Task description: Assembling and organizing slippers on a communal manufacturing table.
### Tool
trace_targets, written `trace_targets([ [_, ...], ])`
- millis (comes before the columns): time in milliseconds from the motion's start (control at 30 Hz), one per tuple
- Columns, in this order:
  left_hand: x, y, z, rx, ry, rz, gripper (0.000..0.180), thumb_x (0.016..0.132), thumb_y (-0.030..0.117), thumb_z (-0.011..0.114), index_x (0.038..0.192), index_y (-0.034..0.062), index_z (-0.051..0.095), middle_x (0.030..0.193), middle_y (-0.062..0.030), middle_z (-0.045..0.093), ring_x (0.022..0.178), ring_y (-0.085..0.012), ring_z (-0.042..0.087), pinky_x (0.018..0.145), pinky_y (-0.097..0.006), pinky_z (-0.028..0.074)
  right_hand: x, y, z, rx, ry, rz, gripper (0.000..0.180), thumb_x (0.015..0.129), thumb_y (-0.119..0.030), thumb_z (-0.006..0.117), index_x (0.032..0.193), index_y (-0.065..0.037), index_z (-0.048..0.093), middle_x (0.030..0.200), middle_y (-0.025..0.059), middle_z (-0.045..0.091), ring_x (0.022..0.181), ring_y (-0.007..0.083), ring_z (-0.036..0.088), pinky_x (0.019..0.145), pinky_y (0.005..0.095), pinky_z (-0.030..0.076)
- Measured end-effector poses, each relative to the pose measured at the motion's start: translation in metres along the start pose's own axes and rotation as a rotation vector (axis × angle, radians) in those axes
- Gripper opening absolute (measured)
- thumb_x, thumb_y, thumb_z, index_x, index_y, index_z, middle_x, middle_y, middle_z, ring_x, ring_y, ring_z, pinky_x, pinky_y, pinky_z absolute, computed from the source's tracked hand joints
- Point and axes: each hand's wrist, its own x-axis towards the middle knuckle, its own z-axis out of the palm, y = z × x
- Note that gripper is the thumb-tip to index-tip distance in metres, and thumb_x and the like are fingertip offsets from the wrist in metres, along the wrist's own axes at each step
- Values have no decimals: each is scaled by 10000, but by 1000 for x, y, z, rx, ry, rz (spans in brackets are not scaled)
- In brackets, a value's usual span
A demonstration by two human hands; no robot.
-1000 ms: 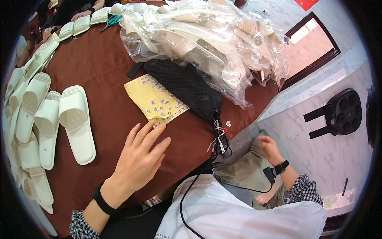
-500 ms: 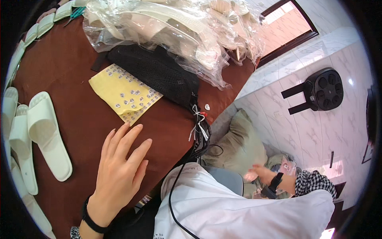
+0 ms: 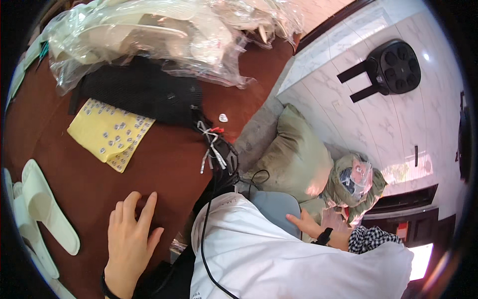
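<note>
Fingers [image 3: 130, 212] of the left hand [image 3: 130, 244] lie spread and flat on the brown table [image 3: 169, 164], palm down, holding nothing; they point up and slightly right across the tabletop. Nearest to them is the pair of pale green slippers [image 3: 42, 217], just beside the hand on its left, soles down, long axes running from upper left to lower right along the table's near edge. Further out, straight ahead of the fingertips and a little left, lies a yellow cloth pouch [image 3: 110, 133] with a small grey pattern, flat, its long axis slanting toward the upper left; it sits apart from the hand with bare table between, and its far edge touches a black mesh bag [image 3: 144, 89]. Behind that rises a heap of slippers in clear plastic bags [image 3: 149, 37].

The right hand [image 3: 306, 225] is well off the table, down at the person's right side, fingers loosely extended and resting on a grey-blue cushion [image 3: 276, 209], gripping nothing that I can see. So the left hand is the nearer one to both slippers and pouch. An olive sack [image 3: 294, 159] and a bundle wrapped in plastic [image 3: 354, 180] sit on the floor beyond.
</note>
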Motion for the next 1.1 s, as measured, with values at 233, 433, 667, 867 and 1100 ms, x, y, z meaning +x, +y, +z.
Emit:
trace_targets([
  [233, 2, -3, -6, 185, -25, 71, 752, 694, 140, 841, 1391, 30, 582, 1287, -129, 499, 1046, -324, 528, 898, -427, 472, 2, 8, 8, -137, 138, -112, 738, 910, -558, 720, 1106, 114, 487, 1051, 320, 649, 958, 380, 677, 843, 455, 538],
  [433, 1, -1, -6, 195, -99, 33, 753, 764, 132, 792, 1459, 41, 514, 1372, -191, 467, 1158, -393, 504, 993, -475, 457, 9, 5, 20, -81, 274, -145, 681, 890, -501, 748, 1061, 113, 509, 1003, 354, 662, 977, 447, 682, 851, 479, 528],
  [667, 1, -4, -3, 238, -72, 85, 744, 789, 143, 773, 1472, 33, 498, 1391, -201, 454, 1165, -400, 501, 1010, -480, 451, 9, 3, 20, -58, 301, -148, 708, 877, -491, 756, 1088, 145, 528, 1000, 370, 669, 969, 450, 695, 829, 477, 539],
  [867, -7, -4, -1, 271, -74, 104, 777, 791, 182, 784, 1490, 34, 480, 1395, -200, 449, 1174, -404, 492, 1020, -480, 451, 14, 3, 22, -64, 305, -202, 697, 869, -479, 766, 1052, 150, 529, 965, 367, 672, 952, 459, 699, 826, 471, 547],
  [1100, -19, -10, 3, 375, -10, 186, 1012, 650, 361, 880, 1505, 29, 453, 1553, -144, 386, 1083, -362, 500, 988, -464, 454, 14, 6, 25, 8, 317, -222, 678, 867, -453, 774, 1045, 153, 530, 962, 381, 666, 948, 466, 698, 817, 478, 551],
])
